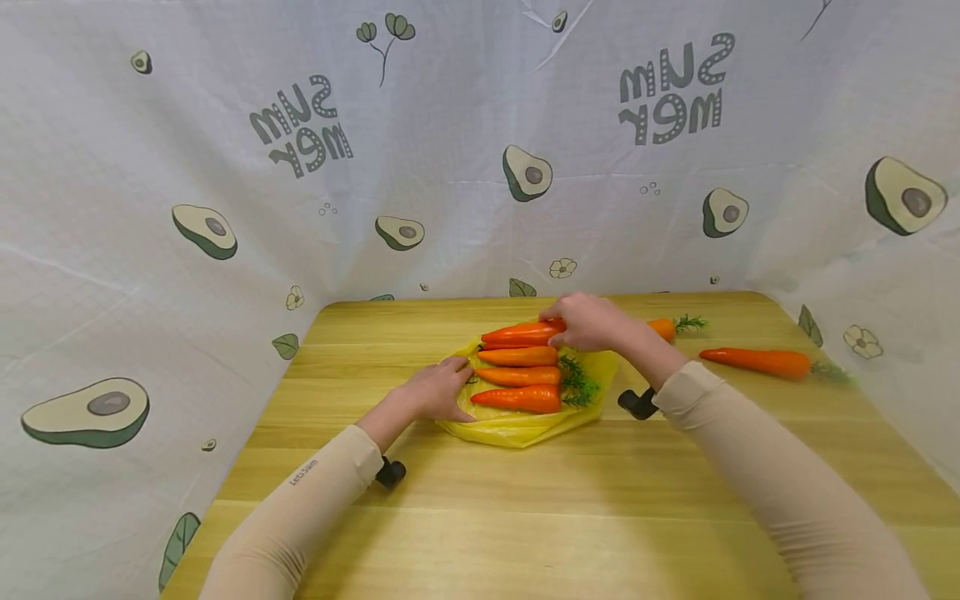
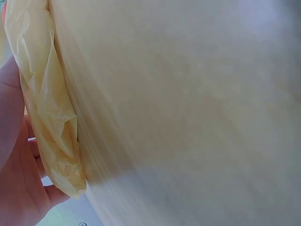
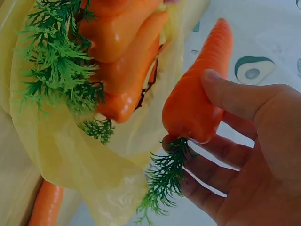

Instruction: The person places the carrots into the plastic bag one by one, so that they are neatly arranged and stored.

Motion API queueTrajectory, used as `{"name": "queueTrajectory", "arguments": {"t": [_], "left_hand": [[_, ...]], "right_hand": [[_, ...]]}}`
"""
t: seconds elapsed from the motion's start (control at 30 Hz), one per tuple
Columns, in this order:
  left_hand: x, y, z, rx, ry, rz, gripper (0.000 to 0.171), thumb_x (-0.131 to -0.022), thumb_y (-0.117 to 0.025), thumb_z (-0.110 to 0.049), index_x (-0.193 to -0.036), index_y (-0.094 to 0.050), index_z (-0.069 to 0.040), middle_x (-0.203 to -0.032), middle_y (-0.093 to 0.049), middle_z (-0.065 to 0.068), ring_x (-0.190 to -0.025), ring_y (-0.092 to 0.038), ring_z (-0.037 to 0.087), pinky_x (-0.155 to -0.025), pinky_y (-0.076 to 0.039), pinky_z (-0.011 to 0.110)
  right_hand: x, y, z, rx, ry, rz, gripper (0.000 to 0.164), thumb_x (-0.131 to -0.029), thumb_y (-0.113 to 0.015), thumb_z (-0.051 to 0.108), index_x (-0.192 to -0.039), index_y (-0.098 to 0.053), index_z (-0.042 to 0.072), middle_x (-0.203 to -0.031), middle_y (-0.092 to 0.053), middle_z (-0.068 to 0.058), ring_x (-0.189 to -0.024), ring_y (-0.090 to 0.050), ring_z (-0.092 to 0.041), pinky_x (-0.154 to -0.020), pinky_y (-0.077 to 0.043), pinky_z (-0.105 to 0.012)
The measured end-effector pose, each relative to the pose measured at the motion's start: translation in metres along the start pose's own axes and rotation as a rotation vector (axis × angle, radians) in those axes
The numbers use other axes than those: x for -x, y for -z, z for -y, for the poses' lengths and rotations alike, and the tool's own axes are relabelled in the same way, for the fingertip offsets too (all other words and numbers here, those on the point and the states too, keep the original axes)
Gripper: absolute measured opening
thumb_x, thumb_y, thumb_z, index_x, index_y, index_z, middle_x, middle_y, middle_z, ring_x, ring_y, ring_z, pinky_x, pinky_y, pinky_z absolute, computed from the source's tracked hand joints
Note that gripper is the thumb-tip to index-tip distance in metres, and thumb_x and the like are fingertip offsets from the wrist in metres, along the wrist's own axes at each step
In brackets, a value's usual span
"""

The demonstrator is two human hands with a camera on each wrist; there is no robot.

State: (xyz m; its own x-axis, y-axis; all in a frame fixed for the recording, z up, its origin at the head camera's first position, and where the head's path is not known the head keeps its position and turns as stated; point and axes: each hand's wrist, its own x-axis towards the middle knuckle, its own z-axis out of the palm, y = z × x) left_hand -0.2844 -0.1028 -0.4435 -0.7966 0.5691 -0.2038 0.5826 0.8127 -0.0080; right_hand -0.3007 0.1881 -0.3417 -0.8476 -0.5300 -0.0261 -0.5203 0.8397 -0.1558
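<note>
My right hand (image 1: 591,322) holds an orange-red carrot (image 3: 200,89) with its thumb on one side and fingers on the other. This carrot has a frilly green top and lies over the far side of a yellow plastic bag (image 1: 517,433). On the bag, several more carrots (image 1: 525,398) lie side by side, green tops (image 1: 581,387) pointing right. At the bag's left edge, my left hand (image 1: 435,390) rests with thumb and fingers spread. The left wrist view shows the crumpled bag edge (image 2: 51,113) across its fingers, hiding part of them.
To the right on the wooden table (image 1: 465,517) lies a loose carrot (image 1: 757,361). Another carrot (image 1: 662,328) lies partly behind my right forearm. A white cloth (image 1: 450,125) printed with avocados hangs behind and beside the table.
</note>
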Motion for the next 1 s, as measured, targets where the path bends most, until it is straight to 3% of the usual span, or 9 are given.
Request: {"name": "queueTrajectory", "arguments": {"t": [0.17,0.33,0.5,0.63,0.8,1.0], "left_hand": [[0.001,0.001,0.0,0.005,-0.003,0.001,0.096,-0.085,-0.069,-0.066,-0.156,-0.037,-0.009,-0.163,-0.029,0.012,-0.152,-0.028,0.027,-0.118,-0.036,0.047],[0.001,0.003,-0.001,-0.003,-0.009,0.002,0.096,-0.085,-0.068,-0.066,-0.156,-0.038,-0.009,-0.163,-0.029,0.012,-0.151,-0.028,0.028,-0.118,-0.036,0.048],[0.002,0.003,-0.001,-0.018,-0.015,0.001,0.095,-0.086,-0.068,-0.066,-0.156,-0.038,-0.009,-0.163,-0.03,0.013,-0.151,-0.029,0.028,-0.117,-0.037,0.048],[0.002,0.001,0.0,-0.016,-0.017,0.0,0.095,-0.086,-0.068,-0.066,-0.156,-0.038,-0.008,-0.163,-0.03,0.012,-0.151,-0.029,0.027,-0.118,-0.037,0.047],[0.002,0.0,0.002,-0.013,-0.018,0.003,0.096,-0.086,-0.067,-0.067,-0.156,-0.037,-0.009,-0.164,-0.028,0.012,-0.152,-0.026,0.027,-0.12,-0.033,0.048],[0.0,0.0,0.002,-0.002,-0.009,0.031,0.097,-0.087,-0.066,-0.067,-0.158,-0.034,-0.01,-0.167,-0.022,0.011,-0.155,-0.018,0.027,-0.123,-0.026,0.048]], "right_hand": [[-0.007,-0.009,-0.002,-0.017,-0.027,0.054,0.049,-0.093,-0.073,0.024,-0.138,-0.063,0.009,-0.136,-0.065,-0.013,-0.121,-0.061,-0.036,-0.096,-0.051,-0.058],[-0.013,-0.018,-0.005,0.02,-0.063,0.068,0.049,-0.093,-0.073,0.025,-0.139,-0.062,0.012,-0.138,-0.062,-0.015,-0.124,-0.059,-0.039,-0.092,-0.053,-0.058],[-0.018,-0.025,-0.009,0.07,-0.078,0.033,0.044,-0.093,-0.072,0.023,-0.136,-0.065,0.013,-0.127,-0.067,-0.013,-0.11,-0.065,-0.034,-0.081,-0.056,-0.053],[-0.021,-0.031,-0.011,0.114,-0.087,-0.008,0.041,-0.093,-0.071,0.021,-0.133,-0.066,0.013,-0.12,-0.067,-0.013,-0.104,-0.065,-0.032,-0.081,-0.055,-0.052],[-0.025,-0.039,-0.013,0.155,-0.106,-0.068,0.041,-0.093,-0.07,0.02,-0.133,-0.066,0.012,-0.118,-0.066,-0.015,-0.103,-0.065,-0.036,-0.089,-0.052,-0.058],[-0.031,-0.047,-0.016,0.148,-0.152,-0.093,0.045,-0.095,-0.069,0.021,-0.138,-0.063,0.011,-0.129,-0.064,-0.018,-0.11,-0.064,-0.041,-0.1,-0.042,-0.068]]}}
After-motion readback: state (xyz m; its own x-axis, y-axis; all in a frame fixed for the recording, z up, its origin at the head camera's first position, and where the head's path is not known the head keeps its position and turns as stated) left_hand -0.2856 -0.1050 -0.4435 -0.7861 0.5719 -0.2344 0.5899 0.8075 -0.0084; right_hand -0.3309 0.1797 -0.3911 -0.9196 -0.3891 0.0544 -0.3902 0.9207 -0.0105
